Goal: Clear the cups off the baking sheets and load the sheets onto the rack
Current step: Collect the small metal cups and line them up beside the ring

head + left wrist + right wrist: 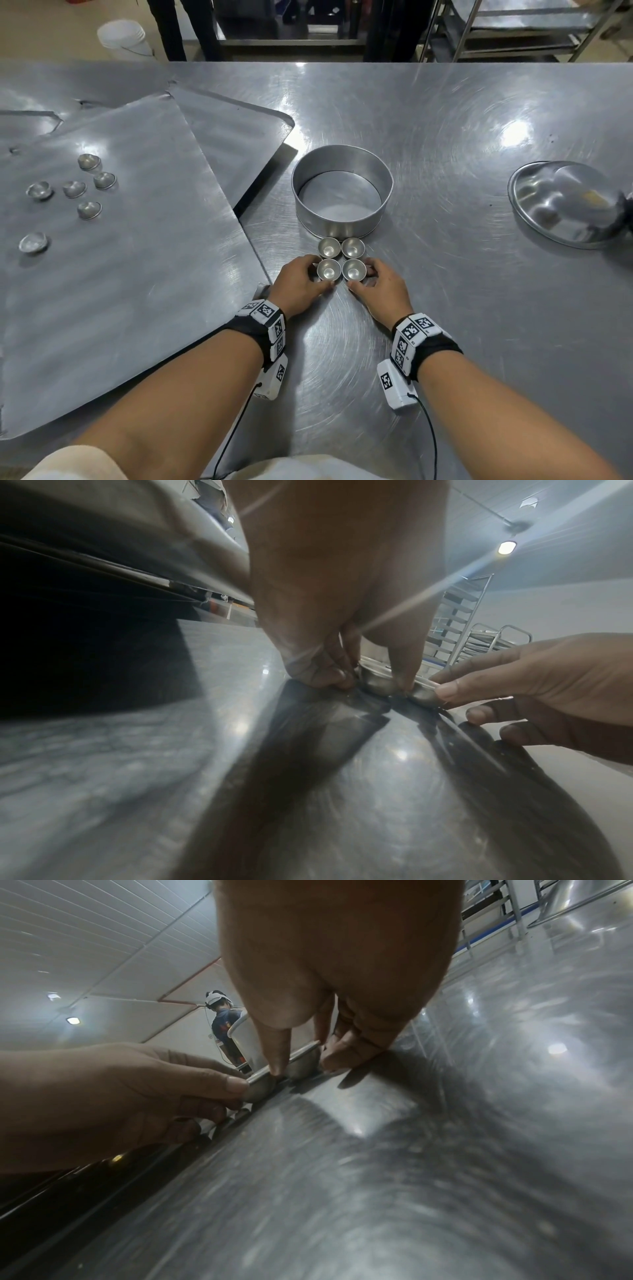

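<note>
Two steel baking sheets lie stacked at the table's left; the top sheet carries several small upside-down metal cups. Two upright cups stand on the table against a round pan, with two more just in front of them. My left hand pinches the near-left cup between thumb and fingers. My right hand pinches the near-right cup. In the left wrist view the left hand grips its cup. In the right wrist view the right hand grips its cup. Both cups sit on the table.
A round cake pan stands just beyond the cups. A shallow steel bowl lies at the right. The tray rack stands past the table's far right corner, a white bucket at the far left. A person stands in the background.
</note>
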`<state>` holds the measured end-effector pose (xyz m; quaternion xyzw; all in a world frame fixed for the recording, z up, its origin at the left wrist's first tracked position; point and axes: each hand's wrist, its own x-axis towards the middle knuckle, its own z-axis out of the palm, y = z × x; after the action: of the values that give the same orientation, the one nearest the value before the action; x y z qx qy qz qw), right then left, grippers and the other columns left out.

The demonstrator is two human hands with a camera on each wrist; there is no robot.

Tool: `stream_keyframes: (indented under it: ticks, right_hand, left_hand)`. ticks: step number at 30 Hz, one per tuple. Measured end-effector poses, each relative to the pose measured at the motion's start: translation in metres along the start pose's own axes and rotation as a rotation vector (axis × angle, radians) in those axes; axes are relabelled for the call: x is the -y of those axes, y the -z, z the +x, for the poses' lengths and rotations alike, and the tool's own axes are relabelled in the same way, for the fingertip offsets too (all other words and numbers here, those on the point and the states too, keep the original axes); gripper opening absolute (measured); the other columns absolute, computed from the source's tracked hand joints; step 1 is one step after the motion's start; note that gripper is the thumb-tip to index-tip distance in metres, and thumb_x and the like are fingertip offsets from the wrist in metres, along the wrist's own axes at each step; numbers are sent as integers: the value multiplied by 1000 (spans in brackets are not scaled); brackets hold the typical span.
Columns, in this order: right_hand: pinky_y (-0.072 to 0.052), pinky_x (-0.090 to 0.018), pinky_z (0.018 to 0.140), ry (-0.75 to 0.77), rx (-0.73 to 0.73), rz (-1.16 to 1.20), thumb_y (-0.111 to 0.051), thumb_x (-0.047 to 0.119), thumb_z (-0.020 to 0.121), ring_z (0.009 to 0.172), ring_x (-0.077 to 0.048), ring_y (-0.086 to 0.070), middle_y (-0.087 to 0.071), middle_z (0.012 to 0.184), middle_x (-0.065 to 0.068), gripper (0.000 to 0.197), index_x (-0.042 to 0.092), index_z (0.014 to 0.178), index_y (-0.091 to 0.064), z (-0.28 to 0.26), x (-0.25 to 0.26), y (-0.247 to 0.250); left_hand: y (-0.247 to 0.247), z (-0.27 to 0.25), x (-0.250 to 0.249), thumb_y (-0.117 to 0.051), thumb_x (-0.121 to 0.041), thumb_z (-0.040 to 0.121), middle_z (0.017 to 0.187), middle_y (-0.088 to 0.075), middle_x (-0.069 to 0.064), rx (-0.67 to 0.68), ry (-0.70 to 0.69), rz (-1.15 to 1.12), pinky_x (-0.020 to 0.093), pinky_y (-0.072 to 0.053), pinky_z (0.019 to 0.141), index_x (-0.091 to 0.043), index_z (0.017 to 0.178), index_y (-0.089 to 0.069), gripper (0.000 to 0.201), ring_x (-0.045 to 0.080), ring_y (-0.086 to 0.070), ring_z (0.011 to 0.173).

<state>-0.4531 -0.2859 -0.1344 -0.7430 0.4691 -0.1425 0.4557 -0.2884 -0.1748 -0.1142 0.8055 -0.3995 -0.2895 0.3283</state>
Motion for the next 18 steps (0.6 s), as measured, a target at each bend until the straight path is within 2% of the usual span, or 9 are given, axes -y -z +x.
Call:
stream_keyframes:
  ticks: [3,6,9,12,15,18]
  right_hand:
    - [-45,-11,74,-20,19,18,-82,32,77,93,3,-62,-67,107,14,50,30,122,-61,-3,5,3]
    - [-40,-7,70,-41,48,8,-82,31,79,89,7,-59,-65,106,14,56,27,129,-59,-5,10,9]
    - [-41,-16,77,-48,43,-48,-79,33,83,93,-7,-60,-61,104,10,52,23,129,-59,-8,19,15]
    - [-47,-28,84,-30,-20,-136,-73,39,86,96,-17,-63,-67,98,4,36,23,118,-65,-10,32,20]
    - [-51,-30,82,13,-73,-124,-71,40,86,89,-15,-65,-68,87,7,19,28,100,-67,-11,53,24]
    - [-48,-28,76,99,-73,-119,-70,41,86,85,-14,-65,-67,81,10,16,27,93,-68,-10,85,21]
  left_hand:
    - [2,-2,-2,-80,-31,81,94,-68,-9,25,11,0,22,-43,76,-20,115,-66,38,8,-62,89]
    - [5,-4,-5,-80,-33,81,97,-69,-9,47,33,-8,21,-43,76,-22,119,-62,43,8,-64,92]
    - [8,-7,-12,-79,-38,81,109,-69,-2,89,38,53,26,-43,82,-21,133,-52,61,17,-64,103]
    - [17,-13,-22,-79,-42,82,119,-65,5,109,28,106,26,-40,84,-18,142,-46,73,22,-61,113]
    - [33,-24,-31,-78,-45,83,123,-65,2,52,-18,98,25,-45,85,-18,133,-59,61,12,-59,105]
    - [61,-37,-32,-73,-52,85,111,-70,-3,-56,-32,77,33,-55,85,-21,121,-67,49,10,-64,95]
